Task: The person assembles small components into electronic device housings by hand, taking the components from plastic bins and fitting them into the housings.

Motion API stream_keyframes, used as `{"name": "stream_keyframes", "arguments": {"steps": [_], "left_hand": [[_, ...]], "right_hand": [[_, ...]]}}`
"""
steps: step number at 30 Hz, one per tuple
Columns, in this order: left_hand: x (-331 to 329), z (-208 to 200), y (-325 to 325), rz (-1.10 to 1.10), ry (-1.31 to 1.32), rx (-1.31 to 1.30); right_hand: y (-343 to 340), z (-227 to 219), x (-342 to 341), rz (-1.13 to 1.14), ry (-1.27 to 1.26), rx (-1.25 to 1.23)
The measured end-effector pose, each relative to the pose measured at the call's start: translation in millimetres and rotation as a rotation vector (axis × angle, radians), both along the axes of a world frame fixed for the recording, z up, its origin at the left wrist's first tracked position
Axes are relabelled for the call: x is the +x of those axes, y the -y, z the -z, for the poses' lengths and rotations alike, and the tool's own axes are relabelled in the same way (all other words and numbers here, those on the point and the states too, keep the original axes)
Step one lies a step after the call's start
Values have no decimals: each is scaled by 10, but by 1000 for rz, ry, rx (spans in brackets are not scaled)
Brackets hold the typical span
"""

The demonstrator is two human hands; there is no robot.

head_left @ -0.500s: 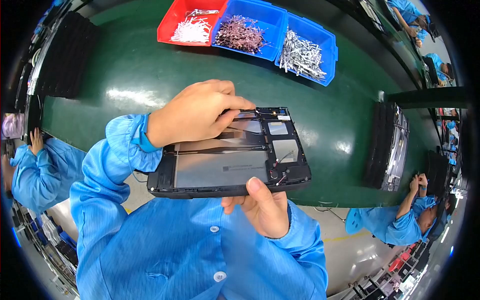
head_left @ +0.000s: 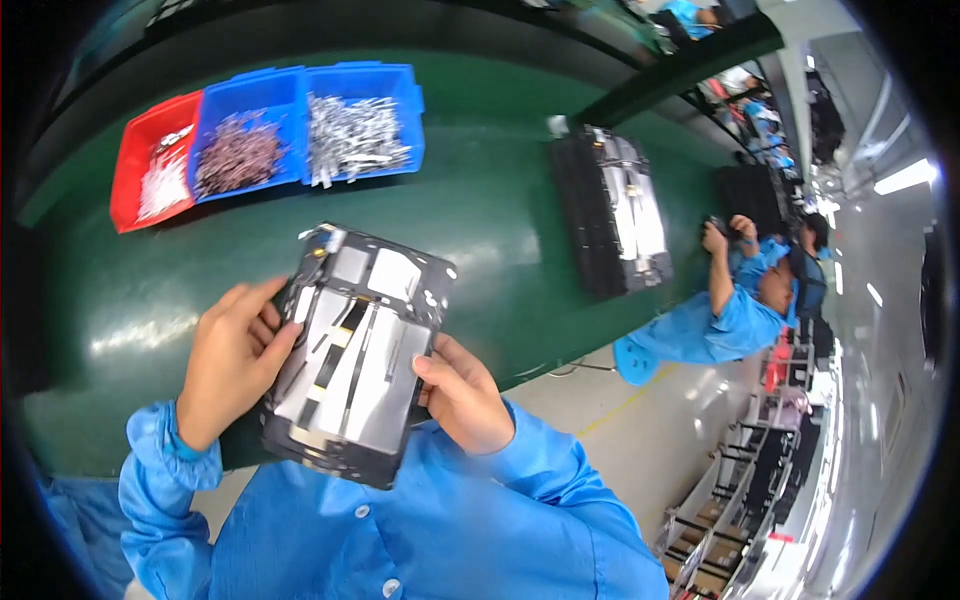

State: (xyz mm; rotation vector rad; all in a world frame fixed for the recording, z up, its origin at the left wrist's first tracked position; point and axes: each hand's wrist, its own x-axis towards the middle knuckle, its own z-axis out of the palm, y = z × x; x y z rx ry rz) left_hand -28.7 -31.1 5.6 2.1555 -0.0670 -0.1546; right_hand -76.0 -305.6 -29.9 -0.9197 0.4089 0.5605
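Black flat rectangular device (head_left: 375,365) sits lower centre-left of frame, held at opposite edges by bare left hand (head_left: 232,350) and bare right hand (head_left: 466,398); dark narrow strips (head_left: 341,343) laid in, interior uncovered, blur hides any connections.

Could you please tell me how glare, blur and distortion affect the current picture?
Head view: glare streaks the green tabletop and whitens parts of the open-backed tablet; head view: the fingers of the left hand look slightly smeared; head view: fisheye distortion bends edges near the rim, with black corners.
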Motion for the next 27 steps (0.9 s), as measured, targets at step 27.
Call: {"name": "stream_keyframes", "arguments": {"steps": [27], "left_hand": [[120, 415, -139, 193, -335, -503]], "right_hand": [[4034, -879, 2321, 16, 397, -855]]}}
